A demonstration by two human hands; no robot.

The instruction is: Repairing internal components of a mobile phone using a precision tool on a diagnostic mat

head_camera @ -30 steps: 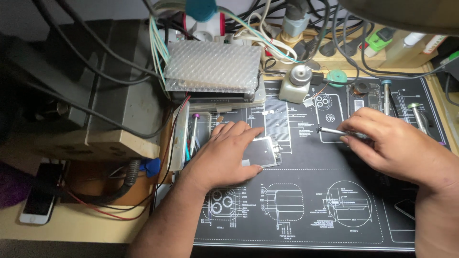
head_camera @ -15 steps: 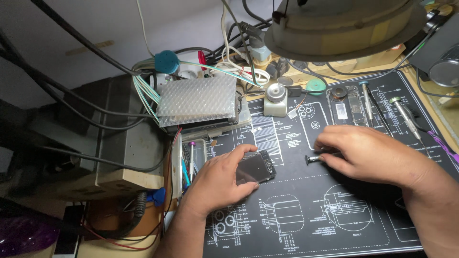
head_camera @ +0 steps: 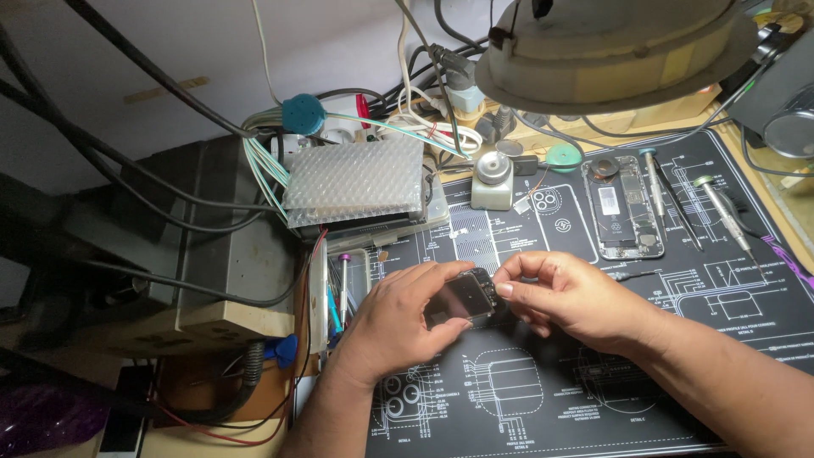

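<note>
My left hand (head_camera: 398,326) holds a small dark flat phone part (head_camera: 460,298) just above the black repair mat (head_camera: 593,399), thumb under it and fingers curled over its top edge. My right hand (head_camera: 570,297) meets it from the right, thumb and forefinger pinching at the part's right edge. Whether the right hand still holds a tool is hidden by its fingers. An opened phone body (head_camera: 625,206) lies on the mat further back right.
A bubble-wrapped packet (head_camera: 354,181) sits on a box at the mat's back left. A small pale bottle (head_camera: 492,180) stands behind the hands. Screwdrivers (head_camera: 721,208) lie at the right. A lamp shade (head_camera: 610,47) hangs overhead; cables (head_camera: 170,93) and grey equipment (head_camera: 170,246) crowd the left.
My left hand has lifted the dark part off the mat. My right hand moved left from the mat's right side and now pinches the part's edge. The view tilted upward.
</note>
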